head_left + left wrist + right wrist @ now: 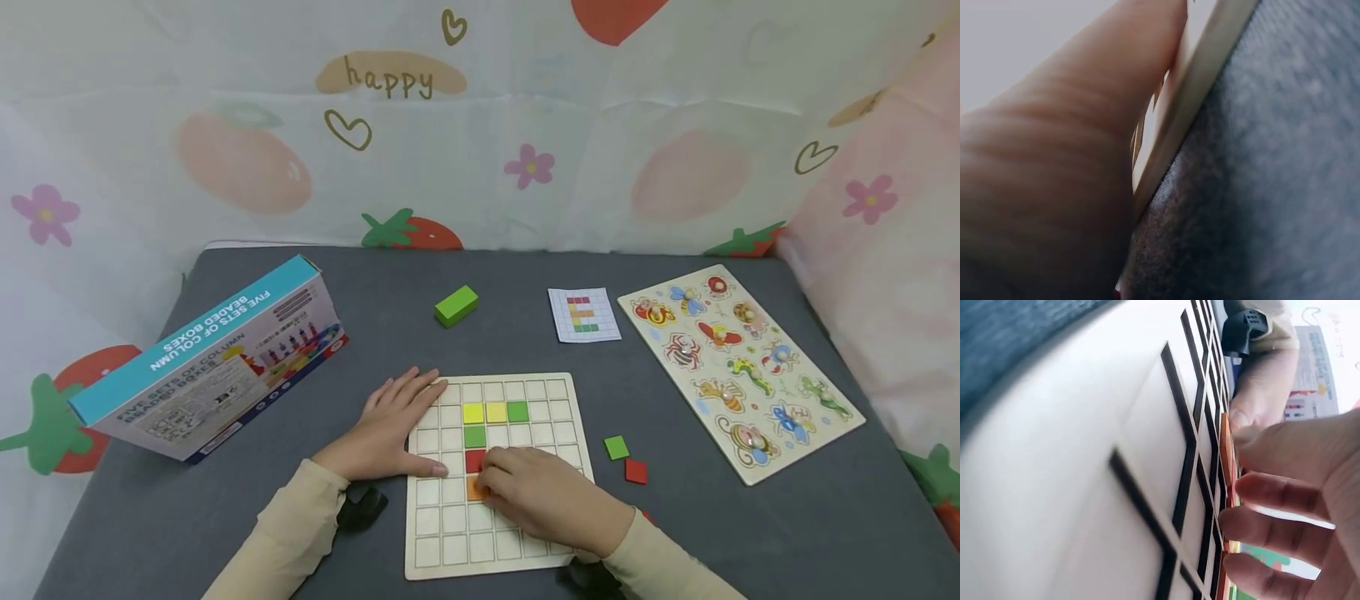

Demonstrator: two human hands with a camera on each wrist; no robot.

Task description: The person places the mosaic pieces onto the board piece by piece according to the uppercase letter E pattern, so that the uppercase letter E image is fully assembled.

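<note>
A wooden grid board lies on the dark tabletop. My left hand rests on its left edge, fingers spread and straight, thumb over the outer squares. In the right hand, curled thumb and fingers pinch an orange tile at a square; the right wrist view shows the orange tile against the grid beside the thumb. Just above it is a red tile, partly covered by fingers. Higher up sit a green tile, two yellow tiles and another green tile.
Loose green and red tiles lie right of the board. Behind it are a green block and a pattern card. An insect picture board lies at right; a large box stands at left.
</note>
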